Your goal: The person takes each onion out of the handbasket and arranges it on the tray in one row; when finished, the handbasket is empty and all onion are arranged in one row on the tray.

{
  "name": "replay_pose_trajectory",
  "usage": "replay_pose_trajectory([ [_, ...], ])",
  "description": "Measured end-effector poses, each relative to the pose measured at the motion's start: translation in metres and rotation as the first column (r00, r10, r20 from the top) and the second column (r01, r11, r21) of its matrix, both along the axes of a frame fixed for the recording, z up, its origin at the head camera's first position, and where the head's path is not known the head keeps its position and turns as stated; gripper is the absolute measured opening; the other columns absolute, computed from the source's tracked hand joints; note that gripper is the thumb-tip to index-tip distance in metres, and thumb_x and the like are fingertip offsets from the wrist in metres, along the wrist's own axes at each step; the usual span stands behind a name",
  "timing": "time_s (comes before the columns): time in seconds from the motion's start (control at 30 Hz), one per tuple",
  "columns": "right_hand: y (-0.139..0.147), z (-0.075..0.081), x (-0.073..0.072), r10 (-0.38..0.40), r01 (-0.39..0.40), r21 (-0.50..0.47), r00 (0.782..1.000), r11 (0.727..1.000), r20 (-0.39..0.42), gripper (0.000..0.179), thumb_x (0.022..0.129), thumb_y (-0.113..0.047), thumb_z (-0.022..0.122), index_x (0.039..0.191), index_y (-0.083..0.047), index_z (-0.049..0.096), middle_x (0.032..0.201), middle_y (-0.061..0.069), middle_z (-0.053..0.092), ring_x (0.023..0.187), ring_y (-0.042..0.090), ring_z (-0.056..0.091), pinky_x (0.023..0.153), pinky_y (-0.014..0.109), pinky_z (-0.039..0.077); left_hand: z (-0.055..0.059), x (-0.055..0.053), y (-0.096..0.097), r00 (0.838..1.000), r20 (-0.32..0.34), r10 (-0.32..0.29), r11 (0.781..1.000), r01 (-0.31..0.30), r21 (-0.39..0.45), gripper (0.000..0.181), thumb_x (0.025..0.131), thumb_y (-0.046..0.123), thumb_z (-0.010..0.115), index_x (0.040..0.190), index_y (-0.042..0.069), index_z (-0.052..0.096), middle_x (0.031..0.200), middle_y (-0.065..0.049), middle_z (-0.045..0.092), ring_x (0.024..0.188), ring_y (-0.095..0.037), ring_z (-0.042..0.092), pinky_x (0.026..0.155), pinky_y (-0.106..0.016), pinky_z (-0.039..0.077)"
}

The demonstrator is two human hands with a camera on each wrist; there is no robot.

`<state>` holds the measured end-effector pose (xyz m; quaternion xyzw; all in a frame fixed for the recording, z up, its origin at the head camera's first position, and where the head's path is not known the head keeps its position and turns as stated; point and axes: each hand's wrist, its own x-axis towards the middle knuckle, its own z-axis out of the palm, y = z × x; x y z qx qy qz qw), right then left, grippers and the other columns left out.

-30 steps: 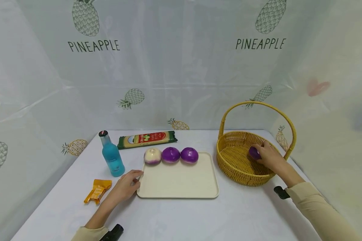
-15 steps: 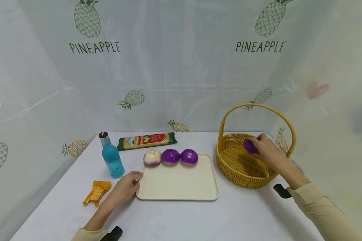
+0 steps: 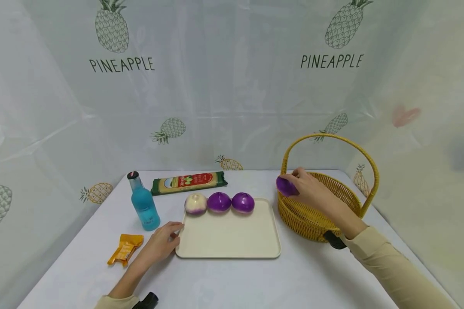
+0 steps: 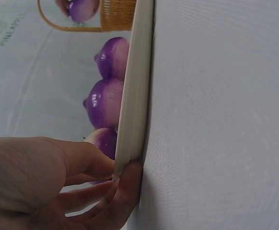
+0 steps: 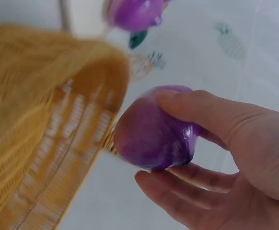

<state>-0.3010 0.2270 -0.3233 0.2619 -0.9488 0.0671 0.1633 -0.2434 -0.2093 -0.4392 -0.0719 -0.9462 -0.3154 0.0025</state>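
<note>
- So far three onions sit in a row along the far edge of the tray (image 3: 228, 240): a pale onion (image 3: 195, 202) on the left, a middle purple onion (image 3: 219, 201), and a right purple onion (image 3: 242, 202).
- A fourth purple onion (image 3: 286, 186) is in the air, over the left rim of the basket (image 3: 313, 221), between basket and tray. It is not down on the tray yet.
- No more onions show in the visible part of the basket; its near inside wall is hidden, so this looks like the last one left to move.
- Right hand (image 3: 311, 191): fingers (image 5: 211, 108) curled round the held onion, thumb below, wrapping roughly half of it.
- Left hand (image 3: 160, 242): rests on the counter (image 3: 255, 283) at the tray's near-left corner; fingers (image 4: 89, 160) lightly bent, pinching the tray rim with the thumb beneath, steadying it.
- Off to the left: blue bottle (image 3: 144, 201), noodle packet (image 3: 188, 181), orange wrapper (image 3: 125, 249), all untouched.
</note>
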Motion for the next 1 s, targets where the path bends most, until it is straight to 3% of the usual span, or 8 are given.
replay_pose_trajectory([
  [0.27, -0.039, -0.001, -0.004, 0.035, -0.036, 0.01, 0.998, 0.999, 0.06, 0.061, 0.078, -0.014, 0.081, 0.135, -0.015, 0.058, 0.119, 0.023, 0.053, 0.098, 0.035, 0.061, 0.079, 0.045, 0.059, 0.002, 0.001, 0.0, 1.0, -0.026, -0.016, 1.0, 0.016, -0.008, 0.042, 0.088, 0.003, 0.062, 0.13, -0.002, 0.061, 0.134, -0.017, 0.059, 0.092, -0.017, 0.063, 0.075, -0.03, 0.059],
  [0.53, -0.055, -0.014, -0.014, 0.059, -0.062, 0.028, 0.994, 0.998, 0.088, 0.058, 0.08, -0.017, 0.08, 0.134, -0.015, 0.059, 0.121, 0.023, 0.054, 0.097, 0.033, 0.062, 0.079, 0.043, 0.059, 0.002, 0.002, 0.0, 1.0, -0.023, -0.019, 1.0, 0.019, -0.007, 0.041, 0.088, 0.002, 0.062, 0.129, -0.002, 0.061, 0.133, -0.017, 0.06, 0.091, -0.016, 0.063, 0.078, -0.034, 0.059],
  [0.8, -0.066, -0.038, -0.021, 0.03, -0.035, 0.202, 0.999, 0.979, 0.026, 0.059, 0.078, -0.027, 0.082, 0.132, -0.021, 0.06, 0.126, 0.016, 0.057, 0.097, 0.033, 0.065, 0.075, 0.046, 0.049, 0.001, 0.003, 0.0, 1.0, -0.024, -0.013, 1.0, 0.012, -0.011, 0.041, 0.087, 0.002, 0.062, 0.128, -0.002, 0.062, 0.132, -0.017, 0.06, 0.091, -0.017, 0.063, 0.079, -0.034, 0.059],
  [1.0, -0.068, -0.05, -0.025, -0.013, 0.01, 0.275, 1.0, 0.961, 0.007, 0.06, 0.076, -0.03, 0.083, 0.131, -0.023, 0.06, 0.122, 0.013, 0.059, 0.095, 0.033, 0.065, 0.08, 0.049, 0.047, 0.001, 0.002, 0.0, 1.0, -0.025, -0.007, 1.0, 0.006, -0.009, 0.041, 0.088, 0.002, 0.063, 0.129, -0.001, 0.062, 0.133, -0.016, 0.06, 0.092, -0.017, 0.063, 0.081, -0.035, 0.059],
])
